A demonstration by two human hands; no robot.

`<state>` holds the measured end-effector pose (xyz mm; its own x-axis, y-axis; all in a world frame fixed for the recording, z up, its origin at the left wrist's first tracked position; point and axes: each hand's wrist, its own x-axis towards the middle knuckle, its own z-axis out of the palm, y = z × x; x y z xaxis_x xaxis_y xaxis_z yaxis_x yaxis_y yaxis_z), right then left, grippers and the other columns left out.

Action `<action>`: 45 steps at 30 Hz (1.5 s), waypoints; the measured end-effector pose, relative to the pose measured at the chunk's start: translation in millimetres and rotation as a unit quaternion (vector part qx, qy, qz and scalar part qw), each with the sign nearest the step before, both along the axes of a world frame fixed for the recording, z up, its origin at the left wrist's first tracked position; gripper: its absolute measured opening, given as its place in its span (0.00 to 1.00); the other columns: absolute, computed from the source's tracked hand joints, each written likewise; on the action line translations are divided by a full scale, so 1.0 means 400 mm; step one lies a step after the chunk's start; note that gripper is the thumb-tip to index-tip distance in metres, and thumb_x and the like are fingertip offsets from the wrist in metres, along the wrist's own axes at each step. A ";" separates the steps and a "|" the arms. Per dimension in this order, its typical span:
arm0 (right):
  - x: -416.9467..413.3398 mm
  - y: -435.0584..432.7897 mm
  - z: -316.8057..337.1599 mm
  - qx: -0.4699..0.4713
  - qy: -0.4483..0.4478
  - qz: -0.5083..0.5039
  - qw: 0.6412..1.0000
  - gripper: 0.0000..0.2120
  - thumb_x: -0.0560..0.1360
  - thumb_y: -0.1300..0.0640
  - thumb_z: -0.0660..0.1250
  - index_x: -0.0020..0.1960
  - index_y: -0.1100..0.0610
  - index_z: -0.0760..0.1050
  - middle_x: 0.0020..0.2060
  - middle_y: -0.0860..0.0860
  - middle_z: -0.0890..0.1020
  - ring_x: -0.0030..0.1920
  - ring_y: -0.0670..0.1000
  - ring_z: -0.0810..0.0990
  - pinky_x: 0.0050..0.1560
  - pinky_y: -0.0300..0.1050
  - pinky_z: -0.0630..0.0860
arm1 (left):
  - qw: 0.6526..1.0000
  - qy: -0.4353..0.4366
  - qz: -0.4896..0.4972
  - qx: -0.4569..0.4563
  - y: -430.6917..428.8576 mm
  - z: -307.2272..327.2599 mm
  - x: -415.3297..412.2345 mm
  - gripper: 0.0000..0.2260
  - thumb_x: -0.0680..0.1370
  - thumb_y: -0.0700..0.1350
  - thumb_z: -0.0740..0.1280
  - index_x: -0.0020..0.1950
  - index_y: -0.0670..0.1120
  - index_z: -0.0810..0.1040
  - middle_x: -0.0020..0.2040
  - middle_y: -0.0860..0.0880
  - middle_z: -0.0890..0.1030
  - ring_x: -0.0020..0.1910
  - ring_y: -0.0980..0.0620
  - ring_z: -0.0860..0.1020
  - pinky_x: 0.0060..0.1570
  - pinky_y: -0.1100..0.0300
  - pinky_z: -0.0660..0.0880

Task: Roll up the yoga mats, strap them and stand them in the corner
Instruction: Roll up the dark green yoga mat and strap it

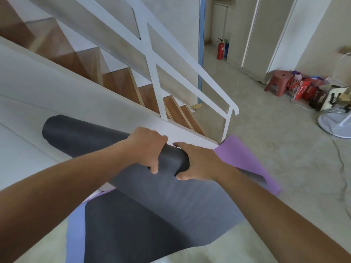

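Note:
A dark grey yoga mat (161, 211) lies partly rolled on the floor, its rolled part (79, 137) running from the upper left to the middle. My left hand (146, 147) grips the roll from above with curled fingers. My right hand (199, 164) grips the roll's right end, thumb underneath. A purple yoga mat (245, 158) lies flat beneath the grey one and shows at the right and lower left.
A white staircase side panel (95, 111) and railing (190, 69) stand just beyond the roll. At the right are a red plastic stool (279, 82), boxes and bags (307, 90), a white fan base (336, 126) and a cable on the floor. A fire extinguisher (220, 50) stands far back.

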<state>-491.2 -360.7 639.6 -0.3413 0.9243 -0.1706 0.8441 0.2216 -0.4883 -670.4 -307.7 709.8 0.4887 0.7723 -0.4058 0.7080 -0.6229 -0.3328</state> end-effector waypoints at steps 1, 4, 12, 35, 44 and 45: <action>-0.008 -0.010 -0.004 0.049 -0.044 0.001 0.998 0.54 0.62 0.34 0.75 0.78 0.43 0.50 0.69 0.47 0.71 0.65 0.54 0.73 0.64 0.54 0.72 | 0.999 -0.014 0.037 -0.024 0.013 0.018 -0.006 0.29 0.61 0.64 0.76 0.55 0.51 0.74 0.44 0.54 0.78 0.40 0.53 0.77 0.38 0.58 0.73; -0.026 -0.040 -0.036 0.141 -0.160 0.006 0.977 0.62 0.62 0.31 0.75 0.79 0.47 0.38 0.74 0.52 0.62 0.71 0.58 0.65 0.72 0.58 0.62 | 0.977 -0.063 0.143 -0.147 0.046 0.042 -0.024 0.28 0.58 0.62 0.80 0.51 0.51 0.78 0.45 0.53 0.80 0.43 0.52 0.79 0.43 0.56 0.79; 0.014 0.035 0.037 -0.061 0.012 0.066 0.996 0.36 0.63 0.42 0.78 0.66 0.43 0.66 0.56 0.43 0.78 0.54 0.49 0.77 0.51 0.44 0.70 | 0.995 -0.007 0.043 -0.093 -0.022 0.080 -0.025 0.40 0.60 0.69 0.76 0.67 0.54 0.68 0.57 0.54 0.77 0.51 0.50 0.78 0.54 0.51 0.78; -0.001 0.090 0.161 0.125 -0.077 0.070 0.987 0.56 0.62 0.37 0.76 0.79 0.44 0.47 0.74 0.48 0.65 0.71 0.53 0.67 0.70 0.53 0.67 | 0.994 -0.053 0.081 0.045 0.038 0.165 -0.068 0.36 0.60 0.70 0.74 0.61 0.54 0.72 0.49 0.55 0.78 0.44 0.53 0.77 0.48 0.55 0.78; -0.033 0.112 0.191 0.114 -0.107 0.112 0.981 0.39 0.62 0.36 0.76 0.68 0.43 0.65 0.53 0.42 0.79 0.53 0.50 0.79 0.45 0.44 0.70 | 0.972 -0.118 0.156 -0.132 0.031 0.169 -0.087 0.42 0.57 0.68 0.78 0.67 0.57 0.69 0.59 0.57 0.77 0.55 0.51 0.78 0.56 0.52 0.77; -0.026 0.124 0.201 0.067 -0.088 0.111 0.988 0.38 0.60 0.36 0.77 0.66 0.42 0.67 0.51 0.41 0.78 0.50 0.49 0.79 0.45 0.43 0.70 | 0.991 -0.066 0.103 -0.058 0.013 0.158 -0.082 0.45 0.57 0.70 0.76 0.69 0.56 0.65 0.58 0.55 0.76 0.54 0.50 0.77 0.52 0.54 0.75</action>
<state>-501.5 -311.2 720.2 -0.5141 0.8483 -0.1270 0.8365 0.4630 -0.2931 -703.2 -302.3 773.0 0.3803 0.8133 -0.4404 0.8570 -0.4889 -0.1627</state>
